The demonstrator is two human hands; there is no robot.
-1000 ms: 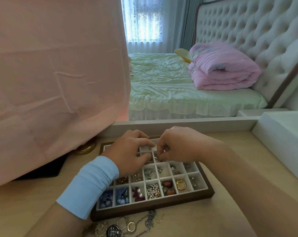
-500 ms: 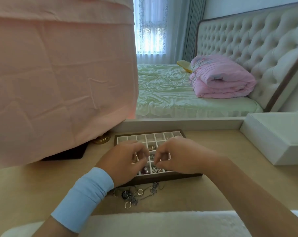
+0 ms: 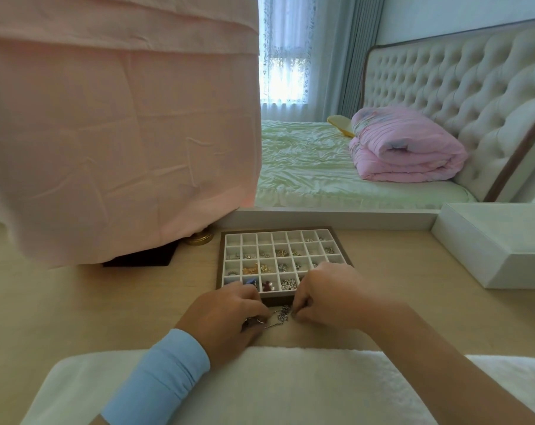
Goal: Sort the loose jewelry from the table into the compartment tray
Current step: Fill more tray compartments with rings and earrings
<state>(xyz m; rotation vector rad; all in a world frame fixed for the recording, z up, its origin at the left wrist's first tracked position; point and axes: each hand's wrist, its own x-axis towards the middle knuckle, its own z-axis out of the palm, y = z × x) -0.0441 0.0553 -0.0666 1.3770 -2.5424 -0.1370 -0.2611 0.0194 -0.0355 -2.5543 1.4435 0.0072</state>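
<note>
Fingers [image 3: 301, 303] of the right hand [image 3: 327, 299] are curled, tips together on the 3 o'clock end of the chain [image 3: 280, 315]. The left hand [image 3: 226, 317], in a blue sleeve [image 3: 159, 372], curls over the 9 o'clock end; cannot tell if it grips. The towel [image 3: 275, 378] is at 6 o'clock.

Change: a second ago both hands were over the tray's far compartments. Now they are off it, on the table [image 3: 106, 302] at its near rim. Likely one drop is done and the next pick is starting.

The chain lies bunched, long axis roughly 8 to 2 o'clock, with no clear leading end. The tray [image 3: 220, 262] is at 12 o'clock, part filled. Beyond are a pink cloth [image 3: 122, 133] at 10 and a white box [image 3: 490, 246] at 2.
</note>
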